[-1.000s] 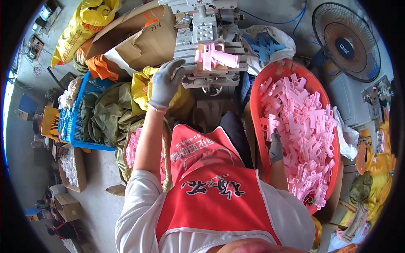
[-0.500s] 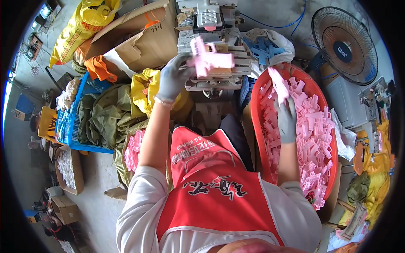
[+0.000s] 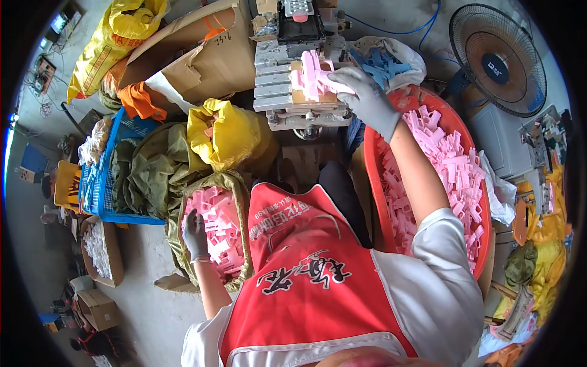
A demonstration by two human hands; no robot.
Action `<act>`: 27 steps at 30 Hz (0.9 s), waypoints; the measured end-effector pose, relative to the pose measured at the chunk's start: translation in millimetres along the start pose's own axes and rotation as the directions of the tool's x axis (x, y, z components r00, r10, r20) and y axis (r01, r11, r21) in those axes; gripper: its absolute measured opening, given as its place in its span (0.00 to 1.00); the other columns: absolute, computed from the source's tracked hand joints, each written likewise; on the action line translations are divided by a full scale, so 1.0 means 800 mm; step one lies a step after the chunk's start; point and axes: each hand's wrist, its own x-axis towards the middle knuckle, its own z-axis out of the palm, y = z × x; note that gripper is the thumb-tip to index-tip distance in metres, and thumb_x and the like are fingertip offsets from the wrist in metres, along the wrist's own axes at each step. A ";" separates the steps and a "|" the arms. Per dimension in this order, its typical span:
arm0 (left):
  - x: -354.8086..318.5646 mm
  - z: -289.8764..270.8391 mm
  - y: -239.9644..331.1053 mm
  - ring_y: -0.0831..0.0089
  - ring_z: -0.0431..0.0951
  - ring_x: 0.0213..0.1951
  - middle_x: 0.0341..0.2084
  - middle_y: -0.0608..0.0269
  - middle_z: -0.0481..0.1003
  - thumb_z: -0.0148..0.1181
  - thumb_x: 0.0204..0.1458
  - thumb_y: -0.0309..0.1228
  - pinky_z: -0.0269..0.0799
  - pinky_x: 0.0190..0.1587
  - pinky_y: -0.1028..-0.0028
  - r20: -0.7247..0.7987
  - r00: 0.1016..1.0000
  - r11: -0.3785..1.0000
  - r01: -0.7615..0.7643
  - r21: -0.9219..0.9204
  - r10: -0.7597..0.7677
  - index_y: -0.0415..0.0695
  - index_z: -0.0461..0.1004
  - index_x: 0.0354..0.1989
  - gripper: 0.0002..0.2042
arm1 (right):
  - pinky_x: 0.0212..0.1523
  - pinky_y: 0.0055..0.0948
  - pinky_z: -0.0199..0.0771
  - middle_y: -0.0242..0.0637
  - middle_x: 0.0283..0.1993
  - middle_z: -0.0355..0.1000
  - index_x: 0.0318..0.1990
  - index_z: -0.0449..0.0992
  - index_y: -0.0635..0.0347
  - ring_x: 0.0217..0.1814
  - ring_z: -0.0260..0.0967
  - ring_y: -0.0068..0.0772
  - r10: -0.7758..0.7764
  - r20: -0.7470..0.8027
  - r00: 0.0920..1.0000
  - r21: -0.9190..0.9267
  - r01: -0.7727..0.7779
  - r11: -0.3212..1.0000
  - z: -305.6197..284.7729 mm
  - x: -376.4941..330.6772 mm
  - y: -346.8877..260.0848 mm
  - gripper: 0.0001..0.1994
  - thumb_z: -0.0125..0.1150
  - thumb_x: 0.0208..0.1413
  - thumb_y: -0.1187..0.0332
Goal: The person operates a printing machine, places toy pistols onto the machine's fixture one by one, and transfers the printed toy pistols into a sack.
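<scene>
My right hand [image 3: 370, 101], in a grey glove, reaches up to the machine [image 3: 278, 92]. Its fingers are closed on the handle end of a pink plastic toy gun [image 3: 313, 76]. This piece lies over a tan block on the machine's bed, below the raised head. My left hand [image 3: 195, 235], also gloved in grey, is at the left side of an olive sack [image 3: 244, 214] beside my apron. Its fingers are apart, with nothing seen in them. Pink plastic pieces [image 3: 219, 226] fill that sack.
On my right stands a red tub [image 3: 371, 183] heaped with pink toy guns [image 3: 449, 165]. Behind it are a bag of blue pieces [image 3: 382, 67] and a black fan [image 3: 498, 64]. A yellow sack [image 3: 229, 137], blue crate [image 3: 131, 215] and cardboard box [image 3: 202, 61] stand left.
My left hand has gone from the machine down to the olive sack, and the toy gun it held is gone from it. My right hand has brought another from the tub onto the machine.
</scene>
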 end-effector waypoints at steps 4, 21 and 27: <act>0.006 0.032 0.030 0.71 0.77 0.43 0.42 0.58 0.78 0.53 0.57 0.30 0.71 0.48 0.74 0.102 0.993 0.998 -0.059 -0.031 0.061 0.40 0.75 0.47 0.12 | 0.52 0.31 0.66 0.44 0.48 0.68 0.50 0.72 0.59 0.51 0.66 0.46 -0.024 0.065 0.998 -0.087 0.030 0.996 -0.001 0.013 0.001 0.20 0.59 0.46 0.78; 0.015 0.124 0.051 0.70 0.76 0.42 0.41 0.57 0.77 0.52 0.57 0.29 0.70 0.48 0.73 0.419 0.867 0.963 -0.231 -0.140 0.269 0.35 0.73 0.47 0.13 | 0.47 0.38 0.71 0.41 0.42 0.71 0.43 0.74 0.58 0.45 0.70 0.44 0.420 -0.227 0.879 -0.086 -0.448 0.890 0.051 -0.285 0.034 0.13 0.57 0.50 0.65; 0.018 0.131 0.051 0.73 0.75 0.43 0.42 0.59 0.77 0.51 0.58 0.29 0.69 0.48 0.74 0.431 0.886 0.976 -0.092 -0.199 0.171 0.35 0.73 0.48 0.14 | 0.50 0.45 0.69 0.44 0.51 0.67 0.49 0.68 0.58 0.50 0.67 0.51 0.891 -0.141 0.432 -0.489 -0.813 0.317 -0.009 -0.464 0.135 0.17 0.52 0.52 0.65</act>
